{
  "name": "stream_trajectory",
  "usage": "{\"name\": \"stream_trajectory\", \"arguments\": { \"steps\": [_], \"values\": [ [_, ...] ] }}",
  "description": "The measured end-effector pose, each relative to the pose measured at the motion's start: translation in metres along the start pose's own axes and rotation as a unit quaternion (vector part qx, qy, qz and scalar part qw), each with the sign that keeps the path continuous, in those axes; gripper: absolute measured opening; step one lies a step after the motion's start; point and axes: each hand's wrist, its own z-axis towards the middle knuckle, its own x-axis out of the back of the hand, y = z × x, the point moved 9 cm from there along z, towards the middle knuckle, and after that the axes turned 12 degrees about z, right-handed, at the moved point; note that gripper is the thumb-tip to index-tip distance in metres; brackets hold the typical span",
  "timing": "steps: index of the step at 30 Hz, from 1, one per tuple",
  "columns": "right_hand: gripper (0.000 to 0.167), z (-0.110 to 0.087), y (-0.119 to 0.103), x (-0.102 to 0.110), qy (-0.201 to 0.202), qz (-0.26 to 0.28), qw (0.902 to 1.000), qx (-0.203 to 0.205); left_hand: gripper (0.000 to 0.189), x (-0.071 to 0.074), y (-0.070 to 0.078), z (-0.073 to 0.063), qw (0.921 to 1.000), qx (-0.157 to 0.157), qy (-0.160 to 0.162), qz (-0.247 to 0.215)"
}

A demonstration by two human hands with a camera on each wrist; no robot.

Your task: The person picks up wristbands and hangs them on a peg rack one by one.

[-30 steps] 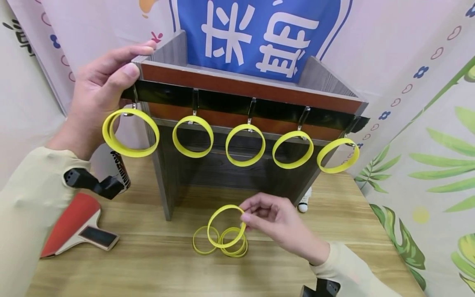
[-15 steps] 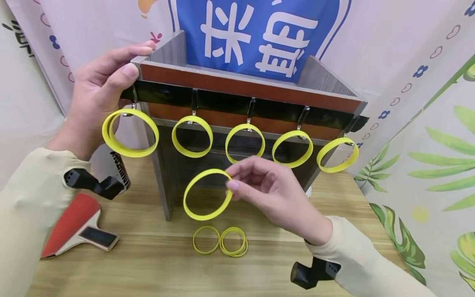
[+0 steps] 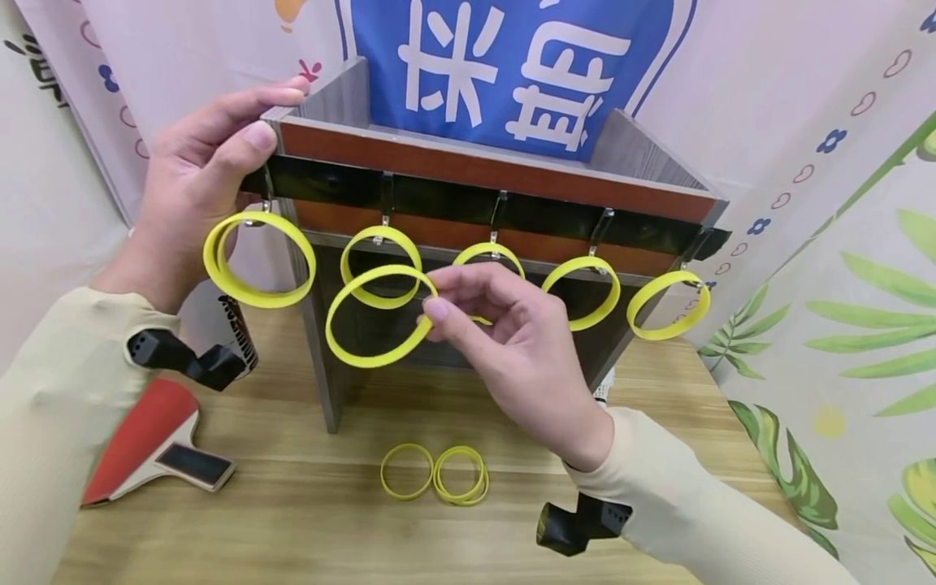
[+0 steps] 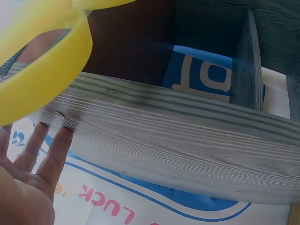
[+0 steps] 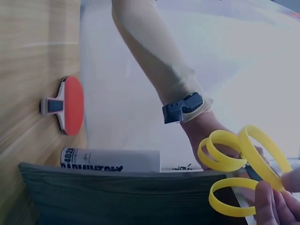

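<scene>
While the left hand (image 3: 205,162) grips the shelf's (image 3: 453,166) left corner, the right hand (image 3: 521,351), pinching a ring (image 3: 369,361), should squeeze lightly.

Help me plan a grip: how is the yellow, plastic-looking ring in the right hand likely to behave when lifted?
The yellow ring probably holds its shape: pinched at one side by the right hand, it shows no sag. Its thin wall suggests little weight. On edge, its circular outline might let it roll.
</scene>
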Motion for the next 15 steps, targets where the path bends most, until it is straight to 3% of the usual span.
{"name": "stream_trajectory", "arguments": {
  "steps": [6, 15],
  "values": [
    [0.022, 0.005, 0.002, -0.008, 0.007, 0.023, 0.9997, -0.01, 0.037, 0.002, -0.001, -0.003, 0.9997, 0.018, 0.004, 0.018],
    [0.02, 0.007, 0.007, -0.013, 0.028, 0.05, 0.9981, -0.023, 0.038, 0.001, -0.001, -0.002, 0.9998, 0.015, -0.002, 0.011]
  ]
}}
